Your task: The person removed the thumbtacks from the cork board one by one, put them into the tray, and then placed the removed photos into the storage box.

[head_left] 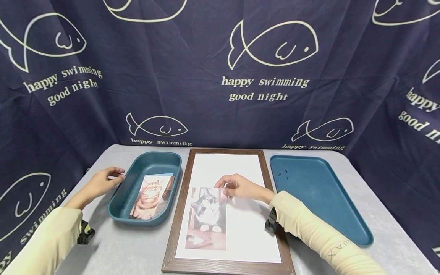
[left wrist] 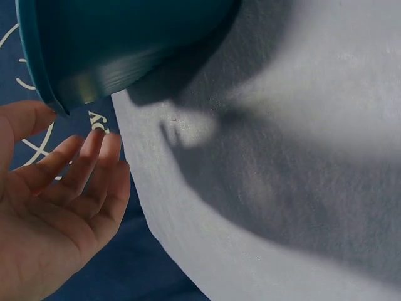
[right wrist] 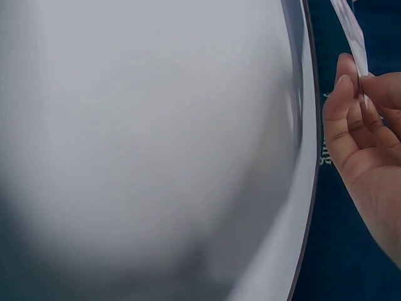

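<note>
My right hand (head_left: 243,187) pinches the upper right corner of a photo of a grey and white cat (head_left: 206,217) between thumb and fingers. The photo is over the left part of a white board with a brown wooden frame (head_left: 179,208). In the right wrist view the pinched photo (right wrist: 356,47) shows nearly edge-on. My left hand (head_left: 99,184) is at the left rim of a deep teal bin (head_left: 114,218), fingers relaxed. In the left wrist view its thumb appears to touch the bin's rim. Inside the bin lies a photo of an orange cat (head_left: 150,196).
To the right of the framed board lies a shallow teal tray (head_left: 319,198) with several tiny dark items (head_left: 287,175) near its upper left corner. A grey-white cloth (head_left: 192,269) covers the table. A dark blue fish-print curtain (head_left: 206,68) hangs behind and on both sides.
</note>
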`<state>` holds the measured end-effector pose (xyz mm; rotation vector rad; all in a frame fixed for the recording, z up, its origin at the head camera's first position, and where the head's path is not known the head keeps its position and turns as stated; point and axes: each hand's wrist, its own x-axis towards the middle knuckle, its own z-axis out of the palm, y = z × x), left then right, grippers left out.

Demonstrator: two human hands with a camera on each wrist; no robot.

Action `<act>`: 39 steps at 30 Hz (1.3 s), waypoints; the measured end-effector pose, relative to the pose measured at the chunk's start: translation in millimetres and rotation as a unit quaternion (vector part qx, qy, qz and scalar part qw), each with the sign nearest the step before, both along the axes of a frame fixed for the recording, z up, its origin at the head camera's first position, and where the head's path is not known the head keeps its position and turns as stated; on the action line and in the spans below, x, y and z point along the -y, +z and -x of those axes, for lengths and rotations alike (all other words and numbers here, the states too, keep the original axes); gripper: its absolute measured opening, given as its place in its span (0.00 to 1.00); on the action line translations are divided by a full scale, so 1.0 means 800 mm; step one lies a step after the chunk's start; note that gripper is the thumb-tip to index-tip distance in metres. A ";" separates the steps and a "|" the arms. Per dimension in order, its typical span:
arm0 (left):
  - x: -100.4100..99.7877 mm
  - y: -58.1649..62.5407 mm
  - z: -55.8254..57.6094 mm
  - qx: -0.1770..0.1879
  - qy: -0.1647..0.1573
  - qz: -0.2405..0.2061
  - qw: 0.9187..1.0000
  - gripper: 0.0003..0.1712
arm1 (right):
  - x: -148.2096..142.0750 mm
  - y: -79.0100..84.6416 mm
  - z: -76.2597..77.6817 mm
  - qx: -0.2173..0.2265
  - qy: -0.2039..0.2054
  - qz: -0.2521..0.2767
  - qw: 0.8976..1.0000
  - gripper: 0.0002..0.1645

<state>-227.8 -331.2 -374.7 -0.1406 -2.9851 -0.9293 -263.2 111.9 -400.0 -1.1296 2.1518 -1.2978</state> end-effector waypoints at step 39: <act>0.012 -0.010 0.009 0.114 -0.040 -0.106 0.987 0.29 | 0.019 0.033 0.054 0.069 -0.102 0.049 0.991 0.20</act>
